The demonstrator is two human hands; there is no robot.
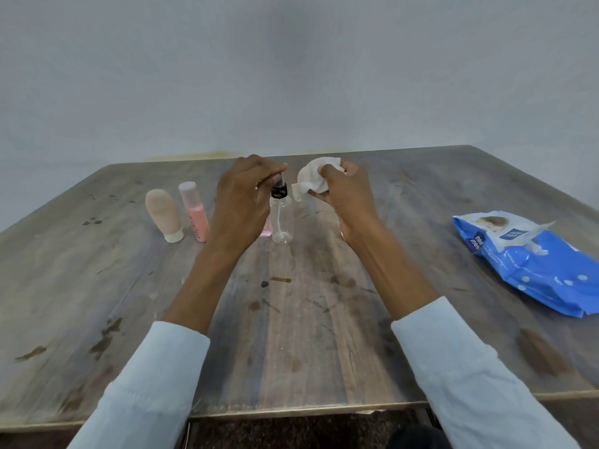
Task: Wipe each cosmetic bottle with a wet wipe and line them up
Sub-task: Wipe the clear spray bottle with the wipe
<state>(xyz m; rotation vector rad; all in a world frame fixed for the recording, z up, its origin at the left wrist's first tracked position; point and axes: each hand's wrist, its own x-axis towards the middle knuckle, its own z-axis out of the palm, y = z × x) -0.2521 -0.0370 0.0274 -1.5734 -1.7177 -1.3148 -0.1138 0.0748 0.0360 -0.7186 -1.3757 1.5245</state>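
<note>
We take the clear bottle [282,222] as our landmark: it stands upright on the wooden table [308,319], near the far middle, with a black spray cap on top. Our left hand [241,205] reaches over it from the left, and its fingertips pinch the nozzle above the black collar — the rest of the hand hides what lies just left of the bottle. Only a sliver of a pink bottle [266,229] shows there, touching or nearly touching the clear one; we cannot tell which.

Further left of the clear bottle stands a taller pink tube [193,211] with a pale cap, upright, and just beyond that a beige tube [164,215] resting on its white cap. These two stand close side by side, and with the sliver and the clear bottle they form a rough row.

Right of the clear bottle, and a little above its cap, our right hand [343,196] holds a crumpled white wipe [316,180] — fingers curled round it, the wipe not touching the bottle.

Well to the right of the bottle lies the blue wipe pack [534,264], flat on the table, its flap peeled open.
</note>
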